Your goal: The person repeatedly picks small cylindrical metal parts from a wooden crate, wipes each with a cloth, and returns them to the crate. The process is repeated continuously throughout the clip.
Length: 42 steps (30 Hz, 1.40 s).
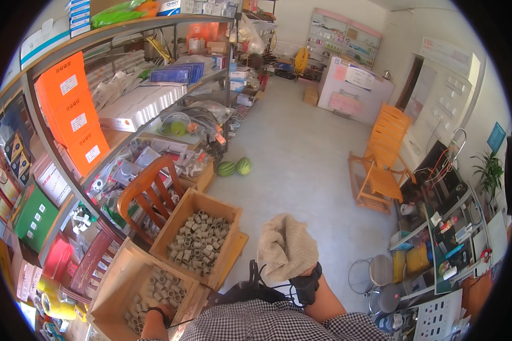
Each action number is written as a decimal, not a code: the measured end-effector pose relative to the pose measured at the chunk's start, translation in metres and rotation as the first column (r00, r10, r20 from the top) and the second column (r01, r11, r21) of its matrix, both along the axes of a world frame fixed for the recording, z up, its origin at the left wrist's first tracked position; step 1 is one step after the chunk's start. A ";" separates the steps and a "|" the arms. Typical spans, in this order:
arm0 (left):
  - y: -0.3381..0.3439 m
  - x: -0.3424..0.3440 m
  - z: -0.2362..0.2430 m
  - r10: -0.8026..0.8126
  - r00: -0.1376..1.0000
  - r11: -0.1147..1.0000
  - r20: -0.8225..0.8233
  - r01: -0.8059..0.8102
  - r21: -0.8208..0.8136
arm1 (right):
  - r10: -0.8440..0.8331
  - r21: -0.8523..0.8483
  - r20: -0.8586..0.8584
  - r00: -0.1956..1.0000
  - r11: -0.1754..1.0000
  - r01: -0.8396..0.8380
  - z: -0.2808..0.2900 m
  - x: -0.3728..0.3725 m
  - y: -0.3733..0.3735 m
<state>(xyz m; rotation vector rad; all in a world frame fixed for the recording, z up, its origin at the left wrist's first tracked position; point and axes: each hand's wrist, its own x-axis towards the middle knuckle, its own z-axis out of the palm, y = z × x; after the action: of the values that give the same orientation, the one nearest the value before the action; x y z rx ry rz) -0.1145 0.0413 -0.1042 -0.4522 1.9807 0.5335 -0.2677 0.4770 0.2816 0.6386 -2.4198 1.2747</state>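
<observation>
A crumpled beige cloth (pixel 287 244) is held up in front of my body by my right hand (pixel 306 271), whose fingers are mostly covered by it. A dark device is strapped to that wrist. My left hand (pixel 160 311) reaches down into the nearer wooden box (pixel 111 284), beside grey pipe fittings (pixel 166 287) gathered in it. The fingers of that hand are hidden, so I cannot tell whether they hold a fitting. A second wooden box (pixel 173 224) just beyond contains many more grey pipe fittings (pixel 199 241).
Wooden chairs (pixel 148 187) support or stand by the boxes. Loaded metal shelving (pixel 136 133) runs along the left. Two watermelons (pixel 235 166) lie on the grey floor (pixel 290 153). On the right are a wooden rocking chair (pixel 384 153), round stools (pixel 381 270) and a cluttered glass-topped desk (pixel 461 241).
</observation>
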 end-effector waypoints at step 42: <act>0.248 -0.100 0.394 -0.152 -0.173 0.988 -0.973 -0.053 -0.145 | 0.979 -0.974 0.194 0.058 0.186 0.127 -0.058 -0.034 -0.062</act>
<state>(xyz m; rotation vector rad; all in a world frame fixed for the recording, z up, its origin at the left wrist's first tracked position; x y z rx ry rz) -0.2148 0.2893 0.2898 0.1883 3.6777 0.8326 -0.3013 0.4154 0.2232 0.5856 -1.0621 3.8979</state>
